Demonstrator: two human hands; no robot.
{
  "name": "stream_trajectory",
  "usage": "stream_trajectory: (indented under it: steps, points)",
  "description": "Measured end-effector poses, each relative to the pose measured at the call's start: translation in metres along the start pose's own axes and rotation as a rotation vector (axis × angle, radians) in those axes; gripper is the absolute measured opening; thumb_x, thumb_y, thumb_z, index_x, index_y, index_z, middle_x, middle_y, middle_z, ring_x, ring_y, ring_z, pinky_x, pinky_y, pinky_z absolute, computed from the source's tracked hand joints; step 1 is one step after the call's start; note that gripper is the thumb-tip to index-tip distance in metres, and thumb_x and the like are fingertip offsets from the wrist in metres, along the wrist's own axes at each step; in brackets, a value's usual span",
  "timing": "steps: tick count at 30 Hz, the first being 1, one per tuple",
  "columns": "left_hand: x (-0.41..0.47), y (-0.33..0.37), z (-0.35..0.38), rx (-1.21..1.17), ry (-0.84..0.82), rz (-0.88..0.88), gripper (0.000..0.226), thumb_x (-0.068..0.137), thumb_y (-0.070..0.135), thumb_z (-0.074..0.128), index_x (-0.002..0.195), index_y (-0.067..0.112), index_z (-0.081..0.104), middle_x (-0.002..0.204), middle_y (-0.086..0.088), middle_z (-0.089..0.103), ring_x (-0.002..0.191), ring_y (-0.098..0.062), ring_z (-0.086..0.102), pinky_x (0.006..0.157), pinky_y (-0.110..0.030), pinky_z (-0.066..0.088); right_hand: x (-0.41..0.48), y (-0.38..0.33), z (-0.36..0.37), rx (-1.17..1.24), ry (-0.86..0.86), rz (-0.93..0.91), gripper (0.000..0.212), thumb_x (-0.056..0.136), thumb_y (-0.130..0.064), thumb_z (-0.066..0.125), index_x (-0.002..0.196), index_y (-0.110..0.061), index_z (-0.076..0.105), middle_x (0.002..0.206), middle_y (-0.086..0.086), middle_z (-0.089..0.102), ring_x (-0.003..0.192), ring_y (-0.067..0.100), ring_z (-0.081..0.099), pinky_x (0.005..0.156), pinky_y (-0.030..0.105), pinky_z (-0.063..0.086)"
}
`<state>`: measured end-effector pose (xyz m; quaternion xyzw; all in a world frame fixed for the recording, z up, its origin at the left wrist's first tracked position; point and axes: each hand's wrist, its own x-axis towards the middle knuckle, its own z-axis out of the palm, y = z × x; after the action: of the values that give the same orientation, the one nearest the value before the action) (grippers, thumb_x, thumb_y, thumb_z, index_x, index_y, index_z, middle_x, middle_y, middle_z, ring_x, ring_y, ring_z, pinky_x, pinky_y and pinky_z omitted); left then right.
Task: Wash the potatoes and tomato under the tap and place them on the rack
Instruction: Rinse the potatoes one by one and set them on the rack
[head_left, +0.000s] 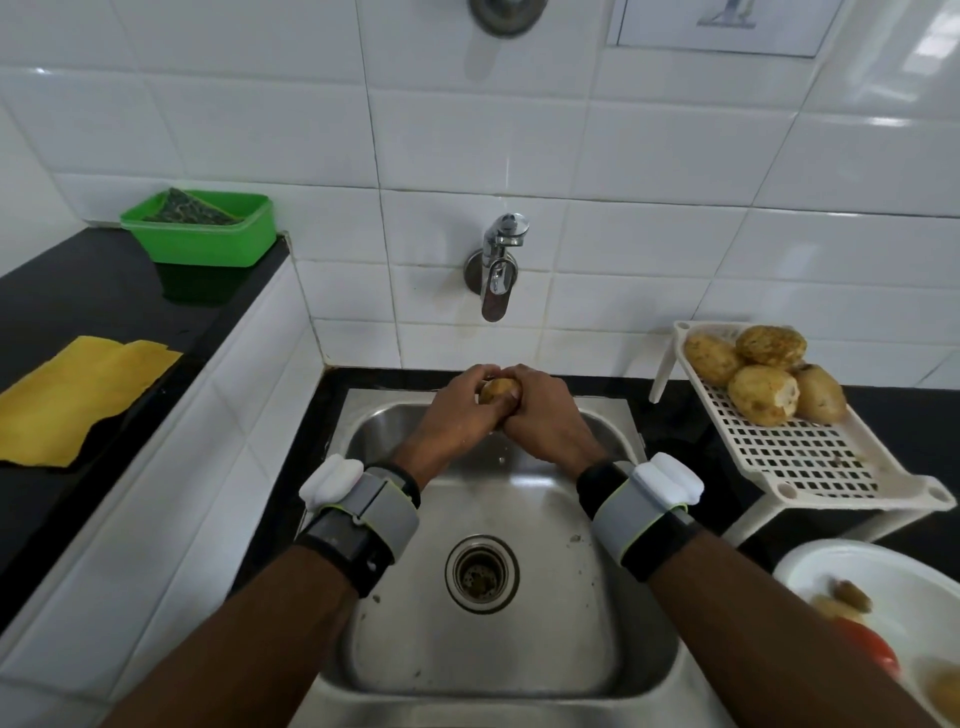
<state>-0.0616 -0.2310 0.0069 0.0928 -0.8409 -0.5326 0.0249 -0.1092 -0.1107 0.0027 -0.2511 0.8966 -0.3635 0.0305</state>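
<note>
A brown potato (500, 389) is clasped between my left hand (457, 415) and my right hand (545, 421), over the back of the steel sink (467, 654) and straight below the chrome tap (497, 270). I cannot tell whether water is running. Several potatoes (763, 374) lie at the far end of the white slotted rack (810, 457) on the right. At the bottom right, a white bowl (831, 561) holds a red tomato (872, 644) and small potatoes (847, 597), partly hidden by my right forearm.
A green tub (208, 244) with a scrub pad stands on the black counter at the back left. A yellow cloth (72, 400) lies nearer on that counter. The drain (482, 573) sits in the middle of the sink. White tiles cover the wall behind.
</note>
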Motion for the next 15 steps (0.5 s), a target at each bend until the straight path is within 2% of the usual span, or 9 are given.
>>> stream_trajectory:
  steps: [3, 5, 7, 9, 11, 12, 13, 15]
  points:
    - [-0.004, -0.003, 0.004, -0.016, -0.013, -0.008, 0.044, 0.093, 0.035, 0.061, 0.133, 0.021, 0.051, 0.118, 0.003, 0.057, 0.109, -0.016, 0.058, 0.094, -0.039, 0.054, -0.006, 0.003, 0.001, -0.028, 0.008, 0.000, 0.046, 0.071, -0.013, 0.074, 0.116, -0.010, 0.063, 0.103, 0.005, 0.071, 0.093, 0.020, 0.065, 0.082, 0.029, 0.052]
    - [-0.008, -0.012, 0.011, -0.041, -0.021, -0.031, 0.040, 0.091, 0.032, 0.064, 0.128, 0.021, 0.054, 0.118, -0.002, 0.062, 0.105, -0.018, 0.063, 0.091, -0.042, 0.056, -0.013, 0.010, 0.008, -0.041, -0.043, 0.011, 0.046, 0.070, -0.012, 0.074, 0.115, -0.009, 0.063, 0.104, 0.007, 0.071, 0.097, 0.023, 0.066, 0.085, 0.036, 0.053]
    - [-0.008, -0.018, 0.022, -0.063, -0.058, -0.074, 0.037, 0.089, 0.028, 0.067, 0.124, 0.020, 0.055, 0.116, -0.005, 0.064, 0.101, -0.018, 0.064, 0.089, -0.042, 0.056, -0.023, 0.019, 0.009, -0.027, -0.082, 0.045, 0.047, 0.072, -0.011, 0.074, 0.116, -0.009, 0.060, 0.108, 0.008, 0.069, 0.101, 0.024, 0.065, 0.086, 0.036, 0.052]
    - [-0.006, -0.022, 0.029, -0.116, -0.068, -0.113, 0.036, 0.087, 0.026, 0.069, 0.120, 0.021, 0.055, 0.112, -0.004, 0.064, 0.098, -0.017, 0.065, 0.084, -0.038, 0.058, -0.028, 0.026, 0.008, 0.026, -0.103, 0.064, 0.056, 0.074, -0.010, 0.076, 0.124, -0.008, 0.052, 0.114, 0.008, 0.065, 0.105, 0.022, 0.062, 0.086, 0.030, 0.052]
    - [-0.005, -0.015, 0.034, -0.173, -0.037, -0.127, 0.035, 0.089, 0.028, 0.067, 0.120, 0.021, 0.054, 0.110, -0.003, 0.063, 0.094, -0.014, 0.065, 0.070, -0.027, 0.057, -0.028, 0.031, 0.002, 0.088, -0.054, 0.082, 0.073, 0.071, -0.014, 0.081, 0.133, -0.009, 0.043, 0.121, 0.009, 0.056, 0.109, 0.020, 0.058, 0.086, 0.023, 0.049]
    - [-0.003, -0.009, 0.040, -0.208, -0.001, -0.124, 0.034, 0.090, 0.031, 0.066, 0.120, 0.020, 0.055, 0.110, -0.004, 0.063, 0.093, -0.014, 0.065, 0.064, -0.024, 0.055, -0.030, 0.036, -0.004, 0.107, 0.005, 0.097, 0.078, 0.069, -0.016, 0.083, 0.134, -0.010, 0.040, 0.123, 0.009, 0.053, 0.110, 0.020, 0.056, 0.088, 0.024, 0.049]
    - [0.000, -0.006, 0.046, -0.249, 0.041, -0.128, 0.032, 0.091, 0.036, 0.064, 0.118, 0.020, 0.057, 0.110, -0.005, 0.063, 0.093, -0.015, 0.065, 0.061, -0.025, 0.056, -0.032, 0.039, -0.009, 0.124, 0.062, 0.108, 0.082, 0.067, -0.019, 0.084, 0.135, -0.012, 0.039, 0.124, 0.008, 0.051, 0.110, 0.019, 0.055, 0.089, 0.026, 0.050]
    - [-0.001, 0.004, 0.057, -0.361, 0.094, -0.187, 0.030, 0.093, 0.040, 0.060, 0.112, 0.017, 0.059, 0.108, -0.007, 0.063, 0.092, -0.020, 0.065, 0.067, -0.036, 0.061, -0.038, 0.044, -0.016, 0.156, 0.137, 0.122, 0.083, 0.066, -0.025, 0.085, 0.135, -0.016, 0.040, 0.125, 0.004, 0.049, 0.108, 0.016, 0.056, 0.089, 0.028, 0.052]
